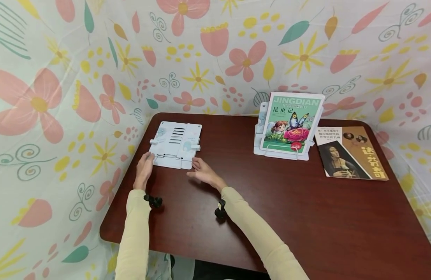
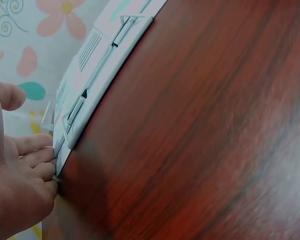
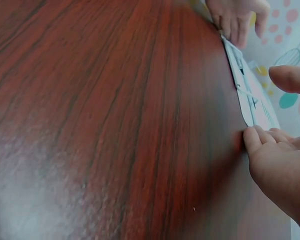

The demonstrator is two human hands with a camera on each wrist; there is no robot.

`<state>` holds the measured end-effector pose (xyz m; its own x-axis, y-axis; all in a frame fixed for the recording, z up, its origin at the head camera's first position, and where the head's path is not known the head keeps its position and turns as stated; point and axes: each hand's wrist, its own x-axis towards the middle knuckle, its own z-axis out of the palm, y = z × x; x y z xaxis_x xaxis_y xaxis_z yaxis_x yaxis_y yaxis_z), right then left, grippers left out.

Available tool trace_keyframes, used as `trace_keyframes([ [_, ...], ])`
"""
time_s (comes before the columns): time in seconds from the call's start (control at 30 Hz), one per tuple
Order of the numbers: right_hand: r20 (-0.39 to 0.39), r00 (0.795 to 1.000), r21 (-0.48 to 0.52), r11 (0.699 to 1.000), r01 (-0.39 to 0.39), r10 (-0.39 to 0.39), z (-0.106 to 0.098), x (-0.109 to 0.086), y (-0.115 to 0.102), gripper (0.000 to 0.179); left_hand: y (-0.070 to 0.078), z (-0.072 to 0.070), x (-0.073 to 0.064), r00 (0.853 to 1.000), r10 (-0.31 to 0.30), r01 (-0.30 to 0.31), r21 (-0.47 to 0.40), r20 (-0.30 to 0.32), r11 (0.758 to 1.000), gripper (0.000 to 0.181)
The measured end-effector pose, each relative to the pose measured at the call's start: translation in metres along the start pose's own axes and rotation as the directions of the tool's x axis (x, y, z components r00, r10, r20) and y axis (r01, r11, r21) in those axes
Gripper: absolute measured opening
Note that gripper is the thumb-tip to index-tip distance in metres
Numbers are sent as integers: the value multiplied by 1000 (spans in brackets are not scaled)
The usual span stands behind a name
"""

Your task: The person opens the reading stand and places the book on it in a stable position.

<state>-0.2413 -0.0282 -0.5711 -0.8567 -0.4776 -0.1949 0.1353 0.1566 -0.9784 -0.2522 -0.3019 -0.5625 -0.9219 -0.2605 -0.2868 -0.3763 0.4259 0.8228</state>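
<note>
A white folding book stand with slots and pale blue pictures lies flat on the table's far left part. My left hand is at its near left corner; in the left wrist view the fingers meet the stand's edge, the thumb held apart. At the opposite near corner is my right hand, its fingertips right at the edge and its thumb raised away. Small wire page holders show along the stand's front ledge.
To the right, a second white stand holds up a green children's book with a butterfly on its cover. Beside it a brown book with a portrait lies flat on the dark wood table. A flower-patterned cloth hangs behind.
</note>
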Motion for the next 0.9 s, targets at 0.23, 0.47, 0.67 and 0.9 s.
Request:
trace_keyframes([
  [0.23,-5,1000,1,1000,-23,23,-9,-9,0,76,7,9,-5,1000,10,-11,39,29,999,67],
  [0.47,4,999,-40,998,-51,51,-16,-23,-1,77,8,18,-12,998,36,-39,75,42,996,68],
  [0.67,-51,996,-92,993,-74,70,-26,-35,0,74,13,32,-19,993,67,-76,84,98,994,70],
  [0.9,-70,995,-183,980,-82,71,-41,-51,-3,73,17,51,-25,984,132,-146,114,117,983,71],
])
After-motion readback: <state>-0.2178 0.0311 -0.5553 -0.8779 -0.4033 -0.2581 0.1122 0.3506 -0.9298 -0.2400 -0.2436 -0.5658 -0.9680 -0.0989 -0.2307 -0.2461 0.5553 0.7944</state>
